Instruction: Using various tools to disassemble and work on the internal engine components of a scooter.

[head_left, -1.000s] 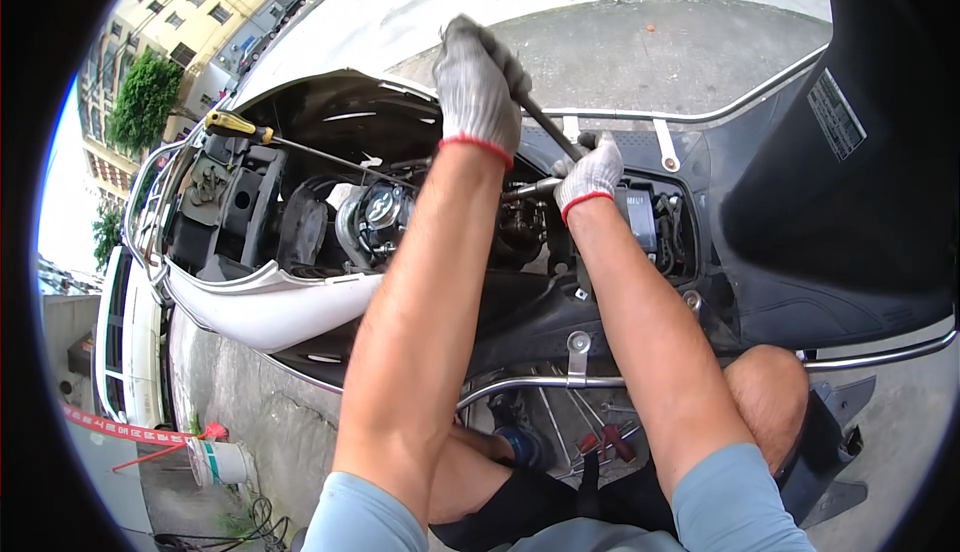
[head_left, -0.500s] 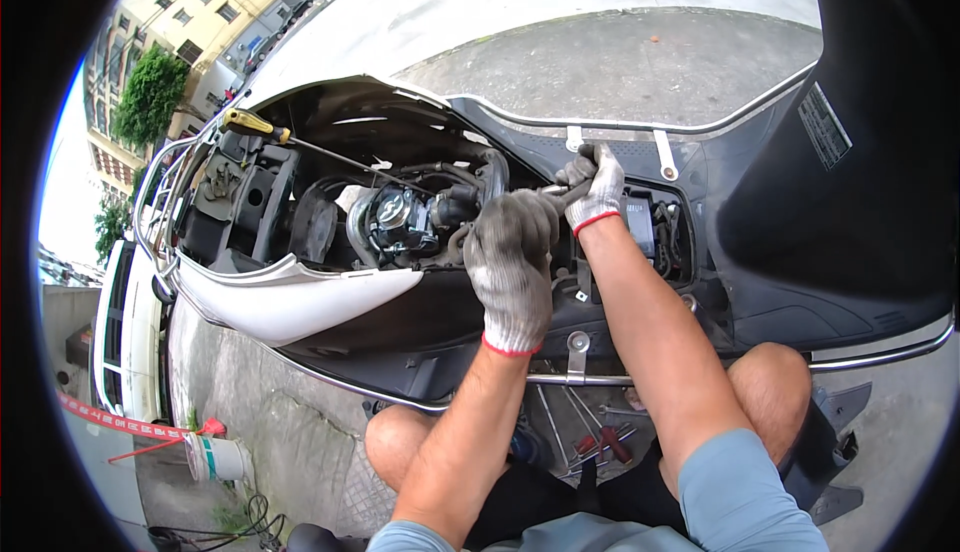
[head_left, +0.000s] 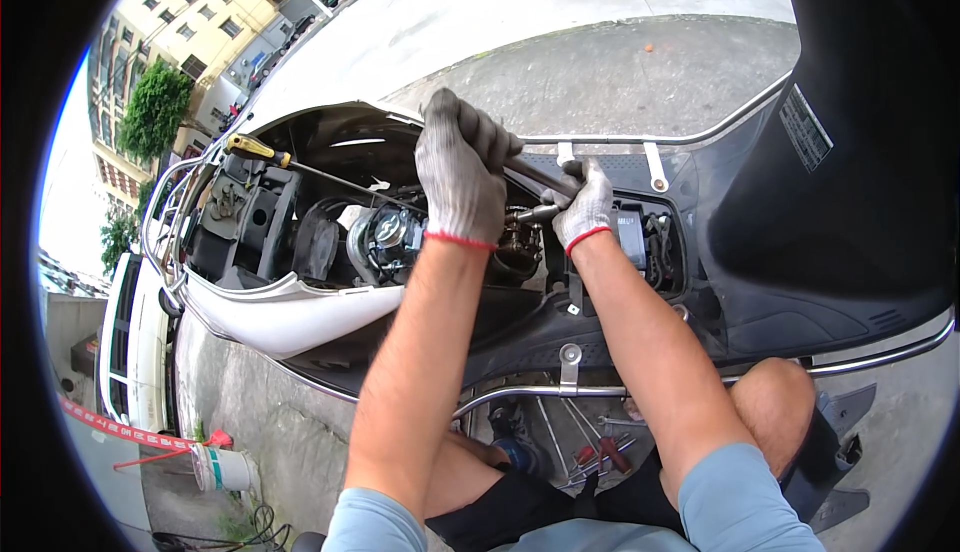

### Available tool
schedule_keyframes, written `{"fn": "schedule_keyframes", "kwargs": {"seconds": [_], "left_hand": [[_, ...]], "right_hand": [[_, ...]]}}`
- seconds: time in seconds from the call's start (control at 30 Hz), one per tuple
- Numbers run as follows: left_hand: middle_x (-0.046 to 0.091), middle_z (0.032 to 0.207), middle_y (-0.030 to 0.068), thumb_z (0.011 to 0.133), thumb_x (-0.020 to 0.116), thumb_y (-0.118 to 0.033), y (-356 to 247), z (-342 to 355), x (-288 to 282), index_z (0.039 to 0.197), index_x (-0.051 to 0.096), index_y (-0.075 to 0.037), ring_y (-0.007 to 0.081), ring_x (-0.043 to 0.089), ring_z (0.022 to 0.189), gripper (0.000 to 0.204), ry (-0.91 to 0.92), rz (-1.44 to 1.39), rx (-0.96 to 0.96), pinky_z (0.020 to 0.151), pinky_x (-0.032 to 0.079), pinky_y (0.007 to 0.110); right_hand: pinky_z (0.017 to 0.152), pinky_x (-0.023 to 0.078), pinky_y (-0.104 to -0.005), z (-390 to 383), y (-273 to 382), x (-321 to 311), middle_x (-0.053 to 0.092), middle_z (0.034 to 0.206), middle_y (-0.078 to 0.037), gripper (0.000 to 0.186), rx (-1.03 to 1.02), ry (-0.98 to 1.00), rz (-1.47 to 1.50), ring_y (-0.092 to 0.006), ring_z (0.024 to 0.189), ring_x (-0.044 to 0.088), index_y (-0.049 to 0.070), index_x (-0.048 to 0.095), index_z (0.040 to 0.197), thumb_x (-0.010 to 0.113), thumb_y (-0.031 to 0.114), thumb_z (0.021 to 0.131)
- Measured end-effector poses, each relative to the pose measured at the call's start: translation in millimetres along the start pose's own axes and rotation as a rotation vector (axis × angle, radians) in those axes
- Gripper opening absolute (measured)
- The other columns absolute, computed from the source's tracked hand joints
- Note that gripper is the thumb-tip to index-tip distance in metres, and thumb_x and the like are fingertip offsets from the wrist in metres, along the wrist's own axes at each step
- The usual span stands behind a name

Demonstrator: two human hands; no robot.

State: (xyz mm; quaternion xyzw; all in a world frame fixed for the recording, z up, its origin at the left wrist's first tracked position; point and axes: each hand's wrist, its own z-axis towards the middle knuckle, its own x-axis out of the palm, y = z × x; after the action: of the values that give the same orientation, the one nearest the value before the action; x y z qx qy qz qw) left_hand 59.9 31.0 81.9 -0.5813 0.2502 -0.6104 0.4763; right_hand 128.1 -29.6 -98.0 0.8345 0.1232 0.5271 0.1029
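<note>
My left hand [head_left: 462, 172], in a grey-and-white knit glove with a red cuff, is closed around the handle of a socket wrench [head_left: 538, 174]. The handle slants down rightward to my right hand [head_left: 586, 204], gloved alike, whose fingers wrap the wrench's head. From there a metal socket shaft [head_left: 535, 214] reaches left into the engine [head_left: 517, 247] of the scooter; its tip is hard to make out. The round metal carburetor [head_left: 388, 230] sits left of my left wrist. A long screwdriver with a yellow handle [head_left: 255, 150] lies across the open body.
The white side panel [head_left: 290, 314] edges the opening. A battery [head_left: 630, 237] sits in a bay right of my right hand. Below the chrome side rail [head_left: 510, 389], red-handled tools [head_left: 608, 452] lie on the ground. A white bucket [head_left: 225, 469] stands lower left.
My left hand has swung up, away from me and to the left with the wrench handle, uncovering the socket shaft and engine. My right hand has stayed near the wrench head.
</note>
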Motion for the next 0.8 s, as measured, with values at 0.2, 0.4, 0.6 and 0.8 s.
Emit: {"fn": "schedule_keyframes", "kwargs": {"seconds": [0.2, 0.4, 0.6, 0.8], "left_hand": [[0.024, 0.056, -0.0033, 0.099, 0.052, -0.036, 13, 68, 4, 0.066, 0.036, -0.02, 0.015, 0.026, 0.051, 0.041, -0.029, 0.036, -0.128, 0.059, 0.037, 0.036], [0.045, 0.062, 0.0022, 0.1, 0.051, -0.03, 53, 132, 2, 0.086, 0.048, -0.011, 0.0178, 0.046, 0.05, 0.024, -0.067, 0.11, -0.187, 0.051, 0.046, 0.037], [0.037, 0.057, -0.0015, 0.102, 0.047, -0.039, 55, 152, 1, 0.073, 0.043, -0.016, 0.013, 0.035, 0.046, 0.037, -0.011, -0.04, -0.341, 0.044, 0.034, 0.03], [0.021, 0.054, -0.0059, 0.101, 0.042, -0.037, 39, 127, 1, 0.062, 0.03, -0.022, 0.0106, 0.018, 0.046, 0.043, 0.019, 0.033, -0.314, 0.045, 0.016, 0.028]], "right_hand": [[0.045, 0.047, -0.0357, -2, 0, 8, 0.046, 0.062, -0.005, 0.033, 0.03, -0.072, -0.043, -0.0155, 0.039, 0.039, 0.006, 0.052, 0.088, 0.048, 0.036, 0.102], [0.049, 0.045, -0.0379, 11, -11, 8, 0.036, 0.059, 0.001, 0.033, 0.033, -0.139, -0.011, -0.0147, 0.043, 0.033, 0.011, 0.05, 0.085, 0.046, 0.038, 0.103], [0.043, 0.045, -0.0328, 24, -20, 6, 0.05, 0.071, -0.006, 0.028, 0.015, -0.225, -0.055, -0.0165, 0.046, 0.042, 0.006, 0.059, 0.091, 0.061, 0.034, 0.091], [0.044, 0.04, -0.0378, 14, -13, 11, 0.044, 0.062, -0.005, 0.031, 0.06, -0.166, -0.04, -0.0178, 0.044, 0.04, 0.01, 0.056, 0.088, 0.056, 0.041, 0.091]]}}
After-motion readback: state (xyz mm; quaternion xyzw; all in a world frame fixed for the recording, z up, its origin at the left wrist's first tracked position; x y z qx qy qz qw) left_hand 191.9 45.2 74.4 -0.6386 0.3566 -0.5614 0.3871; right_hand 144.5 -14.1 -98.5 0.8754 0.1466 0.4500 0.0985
